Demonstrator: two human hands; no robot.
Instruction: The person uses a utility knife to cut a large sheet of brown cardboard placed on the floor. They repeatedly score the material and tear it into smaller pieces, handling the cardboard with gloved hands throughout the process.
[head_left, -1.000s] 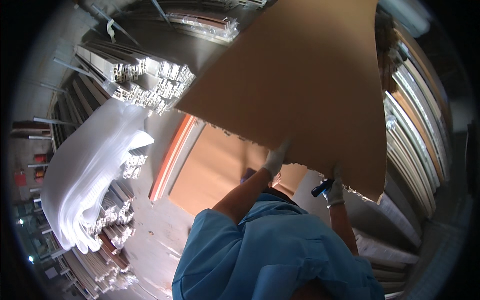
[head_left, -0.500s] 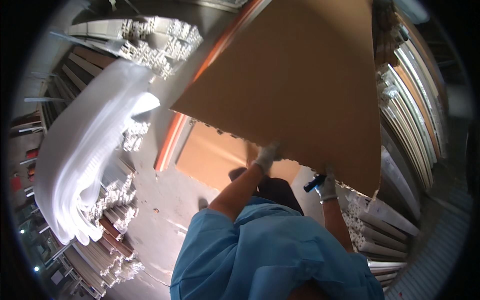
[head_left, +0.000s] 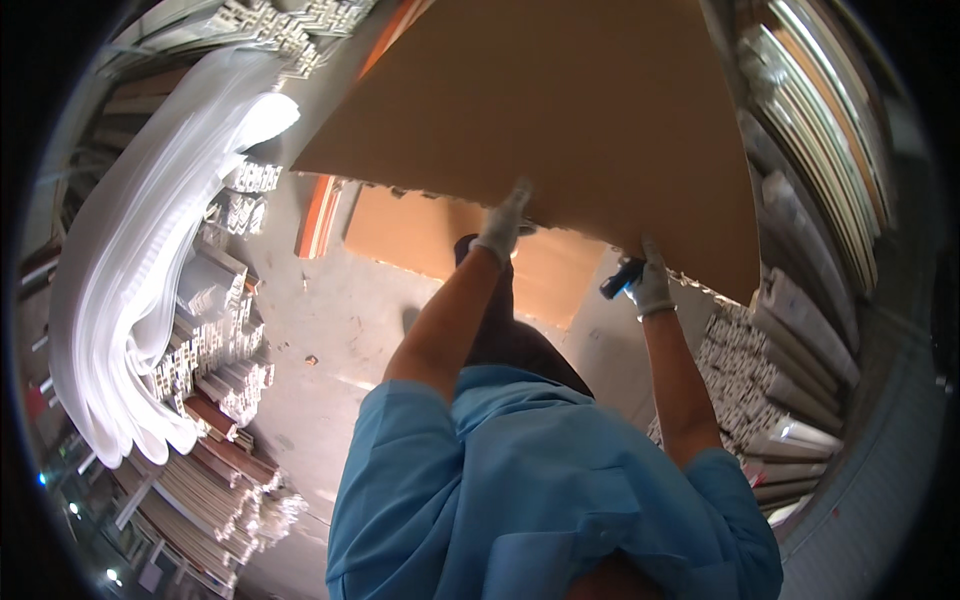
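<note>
A large brown cardboard sheet [head_left: 560, 120] is held up in front of me and fills the upper middle of the view. My left hand [head_left: 503, 225], in a white glove, grips its lower edge. My right hand [head_left: 652, 283], also gloved, grips the same edge further right and also holds a dark blue tool [head_left: 620, 279] against it. My bare forearms and blue shirt rise from the lower edge.
Another cardboard sheet [head_left: 440, 235] lies on the grey floor [head_left: 330, 320] below. White plastic sheeting [head_left: 130, 290] drapes over stacked aluminium profiles [head_left: 220, 350] on the left. Wrapped long profiles [head_left: 790, 330] are piled on the right.
The cardboard sheet has swung higher and closer, covering more of the view. Both hands moved up with it, keeping their grip on its edge.
</note>
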